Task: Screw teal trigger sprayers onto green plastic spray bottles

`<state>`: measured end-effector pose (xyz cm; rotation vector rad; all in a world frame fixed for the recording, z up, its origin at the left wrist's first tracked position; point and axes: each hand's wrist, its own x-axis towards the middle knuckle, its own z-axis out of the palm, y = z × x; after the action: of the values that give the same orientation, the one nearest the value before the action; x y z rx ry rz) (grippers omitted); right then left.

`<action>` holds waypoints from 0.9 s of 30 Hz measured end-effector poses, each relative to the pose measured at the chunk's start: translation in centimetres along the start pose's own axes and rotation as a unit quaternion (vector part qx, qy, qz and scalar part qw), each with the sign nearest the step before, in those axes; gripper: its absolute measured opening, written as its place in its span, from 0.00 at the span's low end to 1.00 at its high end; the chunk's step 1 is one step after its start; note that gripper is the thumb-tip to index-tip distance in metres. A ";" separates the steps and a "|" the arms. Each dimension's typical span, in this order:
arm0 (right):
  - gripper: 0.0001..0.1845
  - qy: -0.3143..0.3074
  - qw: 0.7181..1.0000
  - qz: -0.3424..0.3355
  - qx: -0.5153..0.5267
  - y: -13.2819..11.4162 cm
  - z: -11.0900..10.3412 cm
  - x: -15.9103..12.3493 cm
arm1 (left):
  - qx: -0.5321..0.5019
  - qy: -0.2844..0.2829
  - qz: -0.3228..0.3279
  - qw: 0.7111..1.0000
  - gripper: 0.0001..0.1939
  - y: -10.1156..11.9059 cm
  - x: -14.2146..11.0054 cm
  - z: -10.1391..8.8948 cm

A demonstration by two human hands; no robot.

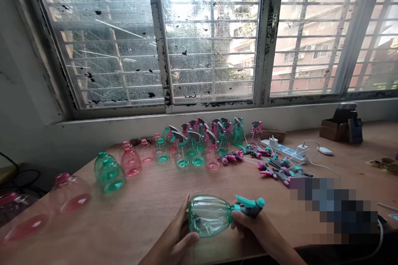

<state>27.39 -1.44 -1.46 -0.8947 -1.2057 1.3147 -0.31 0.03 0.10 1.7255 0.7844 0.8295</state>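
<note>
window, one, barred, at 12 o'clock from my held bottle. wooden table, one, beneath my hands. spray bottles, green and pink, upright, heads fitted, grouped at 12. bare-necked bottles, pink and green, upright, 9 to 11. loose spray heads, pink, teal and grey, lying in a heap, 2 o'clock. brown box, farther out at 2. power strip, white, just beyond the heap. left hand, mine, closed around the base end at 9. right hand, mine, clamped about the neck end at 3. green bottle, on its side between my hands, above the table's near edge. teal-and-grey sprayer, one, at its neck.
</note>
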 end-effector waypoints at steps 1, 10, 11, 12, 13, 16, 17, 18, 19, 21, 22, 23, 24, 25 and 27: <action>0.26 -0.003 1.000 0.001 -0.005 -0.1 0.0 0.0 | 0.015 0.006 -0.011 1.000 0.48 0.4 -0.1 0.0; 0.27 0.024 0.999 0.007 0.022 0.5 -0.2 0.0 | 0.033 0.011 0.013 0.999 0.48 -1.3 0.2 -0.4; 0.27 0.024 0.999 0.006 0.022 0.5 -0.2 0.0 | 0.026 0.010 0.016 0.999 0.48 -1.6 0.2 -0.4; 0.27 0.025 0.999 0.006 0.023 0.6 -0.2 0.0 | 0.021 0.008 0.019 1.000 0.48 -2.0 0.3 -0.4; 0.27 0.024 0.999 0.007 0.026 0.6 -0.2 0.0 | 0.018 0.006 0.021 1.000 0.49 -2.3 0.3 -0.4; 0.26 0.020 0.999 0.005 0.031 0.4 -0.1 0.0 | 0.025 0.010 0.017 1.000 0.52 -2.7 0.3 -0.4; 0.26 0.018 0.999 0.004 0.031 0.3 0.0 0.0 | 0.028 0.014 0.016 0.999 0.52 -2.6 0.3 -0.5; 0.26 0.017 0.999 0.004 0.030 0.3 0.0 0.0 | 0.032 0.016 0.017 0.999 0.51 -2.5 0.3 -0.5; 0.26 0.015 0.999 0.004 0.028 0.2 0.0 0.0 | 0.039 0.015 0.019 0.999 0.49 -2.2 0.3 -0.6; 0.26 0.014 1.000 0.004 0.025 0.2 0.0 0.0 | 0.062 0.006 0.026 0.998 0.44 -1.4 0.3 -0.6; 0.26 0.013 1.000 0.004 0.023 0.2 0.0 0.0 | 0.076 0.002 0.028 0.997 0.42 -1.1 0.2 -0.7; 0.26 0.013 1.000 0.003 0.022 0.3 0.0 0.1 | 0.087 0.000 0.029 0.996 0.41 -0.7 0.2 -0.7; 0.26 0.013 1.000 0.002 0.022 0.3 -0.1 0.1 | 0.094 0.000 0.029 0.995 0.40 -0.6 0.2 -0.7; 0.26 0.014 1.000 0.003 0.023 0.4 -0.1 0.1 | 0.097 0.002 0.028 0.995 0.40 -0.5 0.2 -0.7; 0.26 0.015 0.999 0.004 0.028 0.5 -0.1 0.1 | 0.090 0.010 0.026 0.996 0.42 -0.9 0.2 -0.6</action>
<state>27.37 -1.27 -1.91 -0.8776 -1.1370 1.3306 -0.84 0.71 -0.55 1.9066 0.8524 0.8320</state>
